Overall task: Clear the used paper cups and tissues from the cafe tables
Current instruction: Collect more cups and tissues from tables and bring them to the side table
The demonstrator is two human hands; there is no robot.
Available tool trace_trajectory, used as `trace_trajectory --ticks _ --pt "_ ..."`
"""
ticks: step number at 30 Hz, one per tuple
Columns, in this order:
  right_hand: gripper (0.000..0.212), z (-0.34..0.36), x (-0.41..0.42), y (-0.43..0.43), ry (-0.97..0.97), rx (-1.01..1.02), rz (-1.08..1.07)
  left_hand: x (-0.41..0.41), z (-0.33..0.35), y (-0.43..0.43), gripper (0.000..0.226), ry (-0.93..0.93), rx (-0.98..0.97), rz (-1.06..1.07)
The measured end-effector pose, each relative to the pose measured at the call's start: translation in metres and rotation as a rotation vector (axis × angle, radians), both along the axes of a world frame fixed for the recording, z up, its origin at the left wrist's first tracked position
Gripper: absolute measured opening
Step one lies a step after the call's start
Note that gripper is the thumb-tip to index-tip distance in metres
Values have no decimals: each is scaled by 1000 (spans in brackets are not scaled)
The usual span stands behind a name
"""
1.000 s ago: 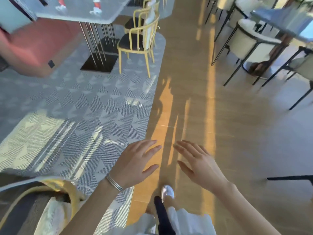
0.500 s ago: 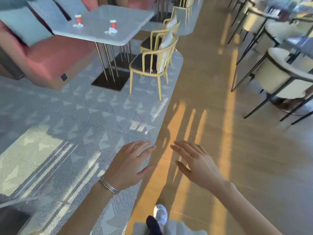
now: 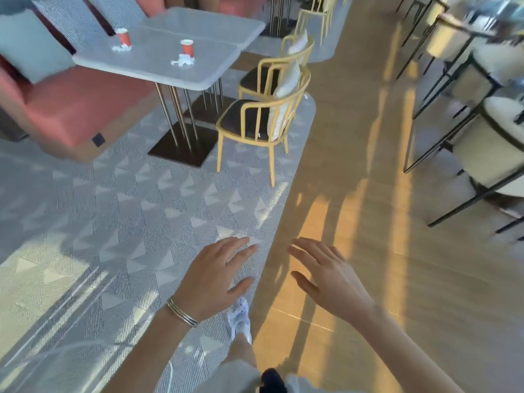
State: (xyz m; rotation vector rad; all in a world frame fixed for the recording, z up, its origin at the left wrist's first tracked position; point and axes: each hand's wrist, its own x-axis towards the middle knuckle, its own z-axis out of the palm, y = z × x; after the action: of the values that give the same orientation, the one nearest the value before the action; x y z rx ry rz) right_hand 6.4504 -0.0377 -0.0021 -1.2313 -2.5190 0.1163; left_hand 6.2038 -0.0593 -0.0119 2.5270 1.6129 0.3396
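Two red paper cups stand on a grey table (image 3: 198,78) far ahead at the upper left: one cup (image 3: 124,37) near the sofa side, the other cup (image 3: 187,47) nearer the aisle. A crumpled white tissue (image 3: 122,47) lies by the first cup and another tissue (image 3: 183,60) by the second. My left hand (image 3: 215,276) and my right hand (image 3: 329,276) hover low in the foreground with fingers straight and spread, holding nothing, well short of the table.
Yellow chairs (image 3: 261,123) stand at the table's right side, a red sofa (image 3: 65,109) with cushions at its left. Patterned grey carpet (image 3: 127,217) meets a wooden floor aisle (image 3: 354,180). White chairs with black frames (image 3: 487,148) line the right. My white shoe (image 3: 239,316) is below.
The view has moved forward and tilted up: the table with the cups is larger and lower in the frame. Both hands stay spread and hold nothing.
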Motion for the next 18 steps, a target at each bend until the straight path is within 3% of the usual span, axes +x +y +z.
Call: trace_trajectory --ticks 9,18 --pt "41 26 -62 196 5 48 20 -64 29 197 55 46 65 -15" --pt "43 13 -111 328 32 7 70 -102 17 310 57 42 26 51"
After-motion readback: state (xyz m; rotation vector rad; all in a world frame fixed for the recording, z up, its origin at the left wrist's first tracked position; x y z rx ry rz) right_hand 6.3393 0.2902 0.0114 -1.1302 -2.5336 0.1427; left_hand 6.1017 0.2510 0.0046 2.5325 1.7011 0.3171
